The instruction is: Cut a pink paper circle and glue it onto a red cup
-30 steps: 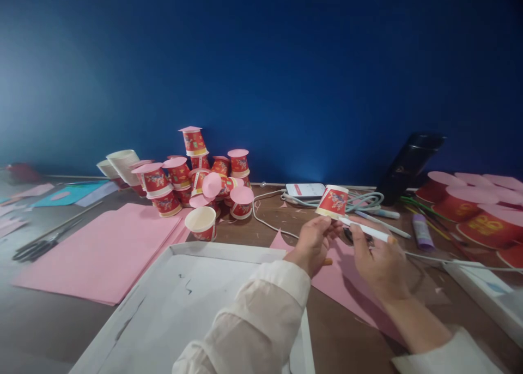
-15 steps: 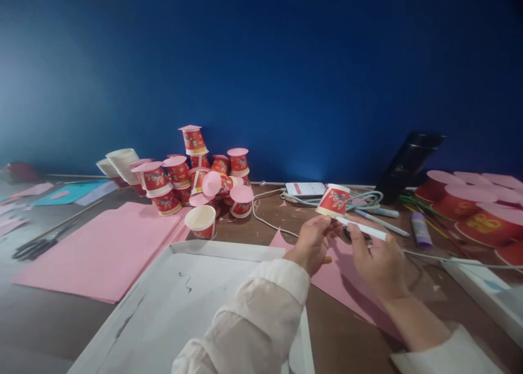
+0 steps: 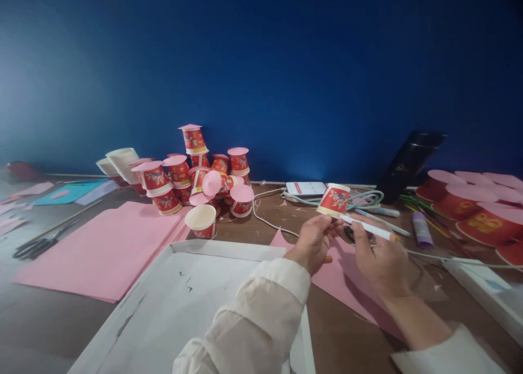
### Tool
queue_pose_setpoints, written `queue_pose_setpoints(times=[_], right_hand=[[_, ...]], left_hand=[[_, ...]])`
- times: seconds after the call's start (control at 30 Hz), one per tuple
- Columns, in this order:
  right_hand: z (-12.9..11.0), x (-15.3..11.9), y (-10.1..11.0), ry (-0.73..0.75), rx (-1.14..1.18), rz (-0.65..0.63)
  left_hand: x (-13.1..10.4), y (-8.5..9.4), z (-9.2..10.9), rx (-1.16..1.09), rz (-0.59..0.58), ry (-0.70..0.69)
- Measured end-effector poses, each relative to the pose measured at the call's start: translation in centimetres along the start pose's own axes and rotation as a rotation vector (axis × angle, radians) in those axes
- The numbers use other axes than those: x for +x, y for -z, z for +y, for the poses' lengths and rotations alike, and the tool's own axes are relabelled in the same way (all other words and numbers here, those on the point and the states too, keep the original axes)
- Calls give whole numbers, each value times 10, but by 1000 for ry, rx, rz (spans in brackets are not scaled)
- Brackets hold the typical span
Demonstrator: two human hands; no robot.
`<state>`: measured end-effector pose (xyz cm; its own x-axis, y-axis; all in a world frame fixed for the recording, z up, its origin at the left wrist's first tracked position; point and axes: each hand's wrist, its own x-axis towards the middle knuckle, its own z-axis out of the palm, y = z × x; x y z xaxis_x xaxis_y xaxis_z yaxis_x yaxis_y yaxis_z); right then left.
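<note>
In the middle of the head view, my left hand [image 3: 316, 240] is closed on the rim of a red-patterned paper cup [image 3: 334, 199], held upside down. An orange tip, perhaps a pen cap, pokes out below these fingers. A white marker [image 3: 372, 230] with an orange end is pinched in my right hand [image 3: 382, 262]. Its point is at the cup's rim by my left fingertips; whether it touches I cannot tell. Pink paper [image 3: 347, 281] lies beneath both hands.
Red paper cups with pink discs [image 3: 200, 180] are stacked by the wall. An upright cup [image 3: 201, 221], a white tray [image 3: 183, 248], pink sheets [image 3: 102, 248], scissors [image 3: 35, 247], a phone [image 3: 305, 188], cables, a glue stick [image 3: 421, 229] and a black bottle [image 3: 411, 164] lie around.
My right hand has shifted slightly to the right with the marker, whose orange end sits a little farther right. My left hand and the cup are nearly still.
</note>
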<state>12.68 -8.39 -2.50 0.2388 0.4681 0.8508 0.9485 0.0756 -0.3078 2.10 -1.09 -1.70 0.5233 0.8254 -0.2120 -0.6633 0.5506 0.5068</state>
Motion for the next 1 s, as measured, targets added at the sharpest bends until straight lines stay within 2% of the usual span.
queue_pose_setpoints(times=[0.27, 0.47, 1.0], right_hand=[[-3, 3, 4, 9, 19, -59], [-7, 5, 6, 28, 29, -55], [0, 1, 3, -13, -56, -42]], left_hand=[[1, 1, -1, -11, 3, -9], [0, 3, -1, 18, -40, -20], [2, 4, -2, 61, -38, -4]])
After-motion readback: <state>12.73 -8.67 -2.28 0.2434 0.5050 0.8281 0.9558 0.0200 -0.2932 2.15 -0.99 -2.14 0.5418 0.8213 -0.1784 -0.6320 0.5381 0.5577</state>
